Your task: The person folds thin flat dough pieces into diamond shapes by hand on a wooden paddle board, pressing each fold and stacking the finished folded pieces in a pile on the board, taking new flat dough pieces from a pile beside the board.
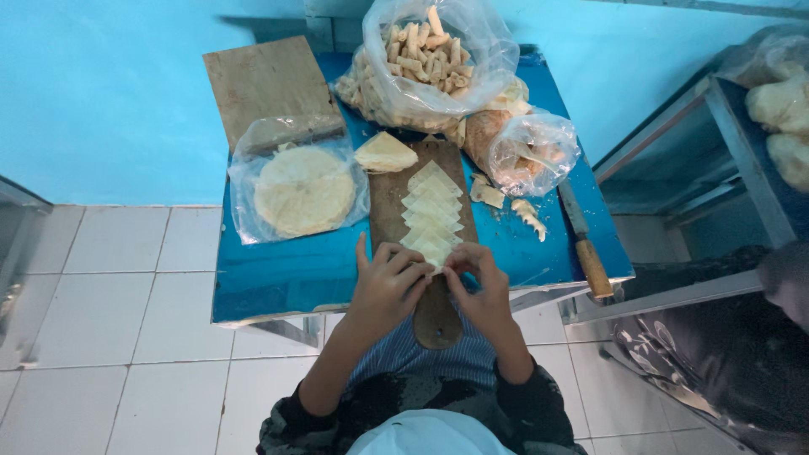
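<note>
At nine o'clock of the small blue table [278, 278] lay a clear bag holding a stack of round, pale wrappers [303, 190], and at eleven o'clock above it a bare square wooden board [268, 80] leaned off the table's far edge. Just right of the bag, near the centre, rested a folded wedge of wrapper [385, 153], touching the top of a long paddle-shaped cutting board [383, 211] whose handle pointed to six o'clock, toward the person. Down that board ran a row of pale yellow, diamond-shaped cut wrappers [431, 202], overlapping like shingles. The nearest wrapper piece [433, 250] sat at the row's six o'clock end, thin, flat and cream-coloured. The left hand [383, 291] lay palm-down at its seven o'clock, fingers curled together and pinching its edge; the right hand [480, 286] mirrored this at five o'clock, fingertips bent in and closed on the same piece, both wrists angled inward. At twelve o'clock stood a large open bag of rolled sticks [425, 59], with a smaller bag [527, 152] at two o'clock, and a wooden-handled knife [583, 240] lay along the three o'clock edge.
</note>
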